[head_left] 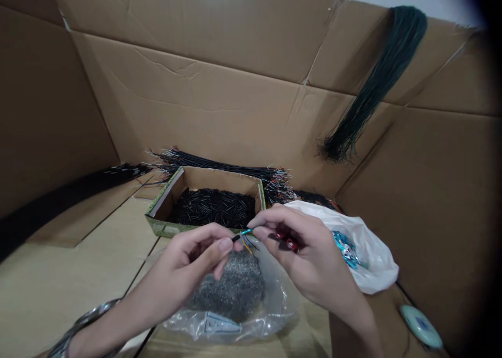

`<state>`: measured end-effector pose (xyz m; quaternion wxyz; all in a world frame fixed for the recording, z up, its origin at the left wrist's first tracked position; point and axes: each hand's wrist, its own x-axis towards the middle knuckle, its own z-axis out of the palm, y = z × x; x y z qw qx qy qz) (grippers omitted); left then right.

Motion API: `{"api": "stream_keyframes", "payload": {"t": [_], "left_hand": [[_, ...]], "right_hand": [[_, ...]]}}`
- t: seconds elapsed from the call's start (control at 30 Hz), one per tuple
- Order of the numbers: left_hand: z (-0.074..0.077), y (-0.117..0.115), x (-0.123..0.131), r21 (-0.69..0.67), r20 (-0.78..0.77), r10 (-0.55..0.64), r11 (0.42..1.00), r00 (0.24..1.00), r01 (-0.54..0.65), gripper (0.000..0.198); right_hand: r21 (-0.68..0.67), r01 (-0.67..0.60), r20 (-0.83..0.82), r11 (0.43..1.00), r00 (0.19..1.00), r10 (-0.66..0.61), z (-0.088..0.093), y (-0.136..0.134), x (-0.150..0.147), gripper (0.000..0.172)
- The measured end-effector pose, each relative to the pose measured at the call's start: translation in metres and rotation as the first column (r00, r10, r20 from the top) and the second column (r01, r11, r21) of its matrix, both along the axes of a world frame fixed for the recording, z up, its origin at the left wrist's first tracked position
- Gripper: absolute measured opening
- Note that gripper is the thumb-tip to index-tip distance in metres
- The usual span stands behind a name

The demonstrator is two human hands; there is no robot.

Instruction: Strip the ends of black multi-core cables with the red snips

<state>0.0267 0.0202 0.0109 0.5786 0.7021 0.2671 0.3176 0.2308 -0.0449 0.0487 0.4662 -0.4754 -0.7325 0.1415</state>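
A wiring workshop: cardboard-walled bench point(94, 258), bundled black cables point(58, 201), open box point(167, 228) of small black pieces point(215, 207).

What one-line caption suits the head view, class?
Left hand holds a black cable; right hand pinches its blue strip above a clear bag.

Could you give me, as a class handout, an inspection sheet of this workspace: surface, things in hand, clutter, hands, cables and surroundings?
Surface: pale table with dark lines across it.
Things in hand: black cable with thin coloured wires; small blue piece; red item, partly hidden.
Clutter: box of short black pieces; clear bag of grey contents, too fine to identify; white bag with blue pieces; pale green oval object.
Hands: left hand holds the cable; right hand pinches the blue piece.
Cables: black bundle behind the box; dark-green bundle hanging at right.
Surroundings: cardboard walls; other people: nothing seen.
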Motion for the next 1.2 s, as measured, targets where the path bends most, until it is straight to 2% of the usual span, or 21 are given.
{"api": "stream_keyframes", "payload": {"t": [0.07, 0.13, 0.23, 0.3, 0.47, 0.57, 0.63, 0.7, 0.77, 0.83, 0.87, 0.93, 1.03, 1.1, 1.13, 1.17, 1.2], "left_hand": [[0.0, -0.002, -0.002, 0.157, -0.02, 0.095, 0.983, 0.995, -0.091, 0.024], [-0.001, -0.004, -0.005, 0.307, -0.051, 0.159, 0.942, 0.986, -0.136, 0.022], [-0.003, -0.005, -0.009, 0.476, -0.09, 0.209, 0.868, 0.974, -0.142, 0.013], [-0.004, -0.005, -0.01, 0.572, -0.088, 0.239, 0.807, 0.967, -0.147, 0.006], [-0.006, -0.004, -0.011, 0.725, -0.032, 0.228, 0.675, 0.973, -0.135, 0.018], [-0.005, -0.002, -0.012, 0.729, -0.02, 0.226, 0.67, 0.974, -0.14, 0.02], [-0.003, -0.001, -0.011, 0.671, -0.039, 0.22, 0.729, 0.975, -0.138, 0.014], [0.0, 0.0, -0.009, 0.549, -0.08, 0.177, 0.829, 0.981, -0.105, 0.013], [0.002, 0.002, -0.005, 0.357, -0.1, 0.091, 0.933, 0.991, -0.049, 0.024], [0.003, 0.003, -0.001, 0.104, -0.056, -0.025, 0.994, 0.998, 0.031, 0.033], [0.002, 0.003, 0.001, -0.031, -0.008, -0.082, 0.996, 0.997, 0.081, 0.035], [0.001, 0.003, 0.002, -0.29, 0.113, -0.175, 0.936, 0.978, 0.201, 0.034], [-0.003, 0.003, 0.001, -0.549, 0.258, -0.246, 0.758, 0.934, 0.351, 0.027], [-0.005, 0.004, -0.001, -0.618, 0.303, -0.274, 0.673, 0.913, 0.407, 0.025], [-0.005, 0.004, -0.002, -0.619, 0.308, -0.282, 0.666, 0.909, 0.417, 0.025], [-0.005, 0.005, -0.004, -0.596, 0.295, -0.283, 0.691, 0.912, 0.408, 0.025], [-0.004, 0.005, -0.005, -0.537, 0.263, -0.275, 0.755, 0.925, 0.377, 0.026]], "right_hand": [[-0.035, 0.023, -0.05, 0.999, 0.998, -0.025, -0.001, 0.003, -0.001, 0.011], [-0.096, 0.048, -0.109, 0.994, 0.992, -0.058, -0.001, 0.005, -0.001, 0.002], [-0.209, 0.015, -0.175, 0.978, 0.983, -0.053, 0.002, 0.006, -0.001, 0.026], [-0.264, -0.021, -0.202, 0.964, 0.979, -0.034, 0.003, 0.006, -0.001, 0.034], [-0.293, -0.03, -0.262, 0.956, 0.964, -0.05, 0.002, 0.007, -0.004, 0.031], [-0.254, 0.013, -0.242, 0.967, 0.967, -0.077, 0.002, 0.007, -0.008, 0.028], [-0.199, 0.053, -0.204, 0.979, 0.974, -0.094, 0.002, 0.006, -0.011, 0.025], [-0.11, 0.083, -0.154, 0.991, 0.983, -0.099, 0.002, 0.005, -0.013, 0.021], [0.012, 0.089, -0.099, 0.996, 0.991, -0.087, -0.001, 0.006, -0.014, 0.017], [0.138, 0.068, -0.049, 0.988, 0.997, -0.062, -0.006, 0.008, -0.013, 0.015], [0.198, 0.054, -0.021, 0.979, 0.998, -0.051, -0.01, 0.011, -0.011, 0.013], [0.314, 0.011, 0.054, 0.949, 0.998, -0.029, -0.018, 0.016, -0.007, 0.01], [0.473, -0.06, 0.201, 0.879, 0.979, -0.042, -0.029, 0.021, -0.001, 0.009], [0.56, -0.079, 0.264, 0.825, 0.961, -0.087, -0.032, 0.022, 0.001, 0.012], [0.591, -0.074, 0.274, 0.803, 0.955, -0.114, -0.032, 0.021, 0.0, 0.013], [0.609, -0.062, 0.266, 0.791, 0.955, -0.13, -0.031, 0.02, -0.001, 0.014], [0.607, -0.044, 0.234, 0.793, 0.964, -0.126, -0.029, 0.018, -0.003, 0.015]]}}
